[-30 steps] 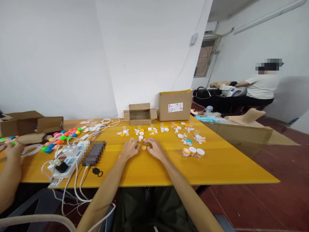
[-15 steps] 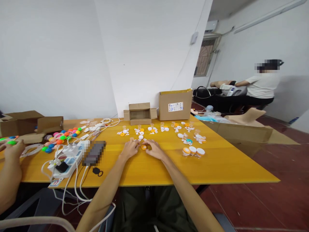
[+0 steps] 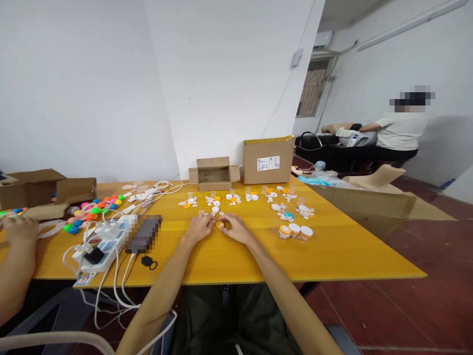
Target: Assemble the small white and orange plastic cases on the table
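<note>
My left hand (image 3: 198, 228) and my right hand (image 3: 237, 230) rest on the yellow table (image 3: 332, 256), fingers curled inward. Their fingertips meet on a small orange cap (image 3: 220, 225) that sits between them. Just beyond lie several little clusters of white pieces and orange caps (image 3: 213, 201), with small clear cups among them. To my right stand three small capped vials (image 3: 295, 230), and a teal cap (image 3: 289, 216) lies behind them.
An open cardboard box (image 3: 214, 173) and a closed one (image 3: 268, 160) stand at the table's far edge. At the left are a power strip with cables (image 3: 101, 244), coloured balls (image 3: 92, 211) and a co-worker's hand (image 3: 18, 229). Another person (image 3: 401, 133) sits at the back right.
My hands have stayed on the orange cap, with only small finger shifts. The co-worker's hand at the left has lowered onto the table.
</note>
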`<state>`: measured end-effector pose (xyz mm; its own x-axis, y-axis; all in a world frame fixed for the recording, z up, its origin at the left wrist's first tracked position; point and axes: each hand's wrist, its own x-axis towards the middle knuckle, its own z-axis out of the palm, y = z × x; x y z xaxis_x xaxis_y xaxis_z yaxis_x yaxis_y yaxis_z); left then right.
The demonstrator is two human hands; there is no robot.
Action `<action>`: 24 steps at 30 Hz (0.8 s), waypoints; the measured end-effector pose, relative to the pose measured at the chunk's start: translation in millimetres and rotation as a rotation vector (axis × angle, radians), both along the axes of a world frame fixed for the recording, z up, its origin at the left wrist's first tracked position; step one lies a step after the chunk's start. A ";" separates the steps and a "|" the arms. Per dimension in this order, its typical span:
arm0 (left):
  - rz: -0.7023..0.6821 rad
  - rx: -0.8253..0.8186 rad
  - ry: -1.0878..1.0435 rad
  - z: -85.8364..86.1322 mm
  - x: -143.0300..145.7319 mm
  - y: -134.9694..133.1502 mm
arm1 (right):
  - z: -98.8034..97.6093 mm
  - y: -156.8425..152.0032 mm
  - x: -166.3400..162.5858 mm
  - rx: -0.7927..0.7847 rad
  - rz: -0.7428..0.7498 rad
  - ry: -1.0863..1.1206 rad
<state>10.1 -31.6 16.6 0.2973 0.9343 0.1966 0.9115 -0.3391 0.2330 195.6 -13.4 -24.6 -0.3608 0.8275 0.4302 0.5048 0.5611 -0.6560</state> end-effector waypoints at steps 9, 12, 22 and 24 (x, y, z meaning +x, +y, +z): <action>-0.004 -0.012 -0.013 -2.9 -3.9 3.5 | 0.9 0.8 -1.2 -0.007 -0.015 0.007; -0.019 0.000 -0.045 -5.5 -5.9 5.5 | 0.4 1.0 -1.3 -0.006 -0.015 0.016; -0.053 -0.005 -0.058 -6.4 -6.6 6.4 | -1.0 2.2 -0.2 0.005 -0.008 0.029; -0.061 -0.005 -0.064 -6.4 -6.2 6.2 | 1.0 1.4 0.0 -0.006 0.002 0.020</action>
